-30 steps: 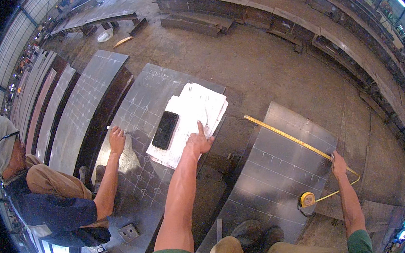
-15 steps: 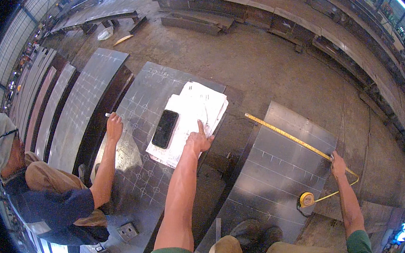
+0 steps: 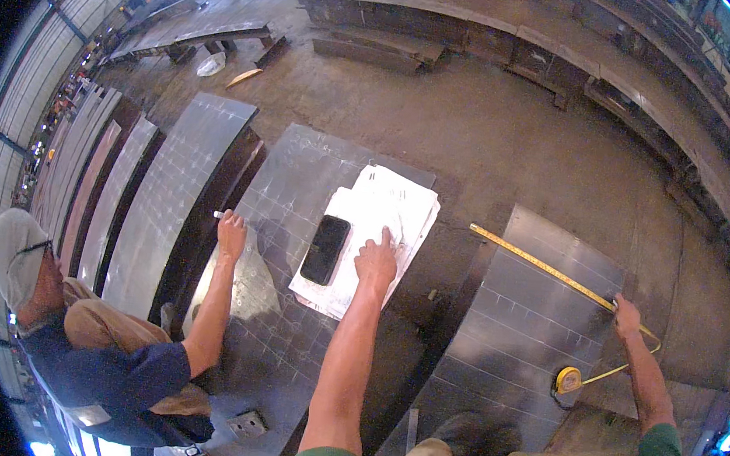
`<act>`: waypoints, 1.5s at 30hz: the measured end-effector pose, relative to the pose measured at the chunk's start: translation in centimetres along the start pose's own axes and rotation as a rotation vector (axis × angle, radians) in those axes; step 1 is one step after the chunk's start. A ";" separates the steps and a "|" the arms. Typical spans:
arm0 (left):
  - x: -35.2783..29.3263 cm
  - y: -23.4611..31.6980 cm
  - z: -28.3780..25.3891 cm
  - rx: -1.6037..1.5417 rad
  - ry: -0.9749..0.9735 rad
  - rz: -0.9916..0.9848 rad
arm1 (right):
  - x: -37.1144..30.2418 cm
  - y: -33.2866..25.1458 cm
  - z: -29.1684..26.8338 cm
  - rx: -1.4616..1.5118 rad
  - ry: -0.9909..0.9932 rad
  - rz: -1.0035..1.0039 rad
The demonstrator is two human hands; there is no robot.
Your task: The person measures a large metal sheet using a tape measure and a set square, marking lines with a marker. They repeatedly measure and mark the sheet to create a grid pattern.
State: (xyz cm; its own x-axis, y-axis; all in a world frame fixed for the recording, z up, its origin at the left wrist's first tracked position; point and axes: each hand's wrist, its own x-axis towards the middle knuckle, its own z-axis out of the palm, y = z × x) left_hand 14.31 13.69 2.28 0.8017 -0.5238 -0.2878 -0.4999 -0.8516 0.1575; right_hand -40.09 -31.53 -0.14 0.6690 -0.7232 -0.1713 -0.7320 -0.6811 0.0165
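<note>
My left hand (image 3: 377, 263) rests over a stack of white paper sheets (image 3: 415, 206), index finger stretched out onto the top sheet and the other fingers partly curled. Beside it on the papers lies a black phone (image 3: 325, 251). At the right edge of a marked steel plate (image 3: 506, 316), my right hand (image 3: 627, 317) pinches the yellow blade of a tape measure (image 3: 568, 379). The blade crosses the plate's far part, sticks out past its left edge, and loops back beyond my hand to the case, which sits on the plate.
A co-worker in a dark shirt (image 3: 117, 380) crouches at left, a hand (image 3: 232, 234) holding a white stick over the plate (image 3: 287, 168) under the papers. More steel plates (image 3: 177, 175) line the left. Long steel beams (image 3: 489, 38) lie across the back. A small metal block (image 3: 248, 423) sits near the co-worker.
The view has shifted, so the scene sits further right and lower. My left index finger stays on the papers with the wrist turned slightly; my right hand still holds the tape blade.
</note>
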 end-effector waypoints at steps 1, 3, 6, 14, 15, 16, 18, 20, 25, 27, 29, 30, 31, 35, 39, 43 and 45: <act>-0.5 -0.7 0.3 -0.012 0.002 0.021 | 0.1 -0.4 -0.1 -0.005 -0.033 0.028; -0.7 -1.3 0.4 -0.031 0.008 0.067 | 0.7 -0.4 -0.7 -0.022 -0.082 0.092; -0.5 -1.6 0.4 -0.002 0.013 0.120 | 0.5 -0.9 -0.8 -0.106 -0.111 0.160; -0.5 -2.0 1.1 -0.034 0.217 0.183 | 0.5 -0.7 -1.6 -0.062 -0.109 0.108; -0.4 -2.1 1.4 -0.043 0.263 0.205 | 0.3 -0.2 -1.4 -0.069 -0.002 0.021; -0.2 -2.1 1.6 -0.056 0.291 0.218 | 0.5 0.4 -1.4 -0.065 -0.028 0.018; -0.3 -2.4 2.1 -0.066 0.329 0.229 | 0.8 0.6 -1.8 -0.046 -0.103 -0.001; -0.2 -2.6 2.0 -0.073 0.324 0.210 | 1.0 0.2 -1.9 -0.040 -0.097 -0.054; -0.3 -3.0 2.2 -0.004 0.328 0.197 | 1.8 -0.7 -2.0 -0.030 -0.221 0.016; -0.2 -3.1 2.3 -0.036 0.301 0.193 | 1.9 0.2 -1.6 -0.015 -0.221 0.037; 0.1 -2.7 2.5 -0.054 0.287 0.195 | 1.2 2.3 -1.2 -0.011 -0.090 -0.024; 0.2 -2.6 2.4 -0.047 0.273 0.195 | 1.1 2.7 -1.0 -0.005 -0.028 -0.059; 0.4 -2.5 2.4 -0.039 0.258 0.198 | 0.9 3.0 -0.7 -0.013 -0.043 -0.014; 0.5 -2.3 1.3 0.012 0.159 0.182 | 1.6 1.1 -0.8 -0.017 -0.169 0.113; 0.2 -2.7 0.9 0.030 0.115 0.166 | 0.8 -1.1 -1.4 0.034 -0.139 0.065; 0.4 -2.2 1.1 0.007 0.133 0.190 | 0.7 0.7 -1.5 -0.028 -0.107 0.057; 0.3 -2.5 1.3 0.024 0.148 0.194 | 0.8 0.5 -0.7 -0.015 -0.073 0.035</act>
State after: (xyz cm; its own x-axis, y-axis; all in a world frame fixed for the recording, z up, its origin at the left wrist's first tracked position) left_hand 15.38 15.71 0.55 0.7286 -0.6756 -0.1122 -0.6552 -0.7354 0.1729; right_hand -39.85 -32.49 0.45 0.6312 -0.7369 -0.2420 -0.7527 -0.6573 0.0381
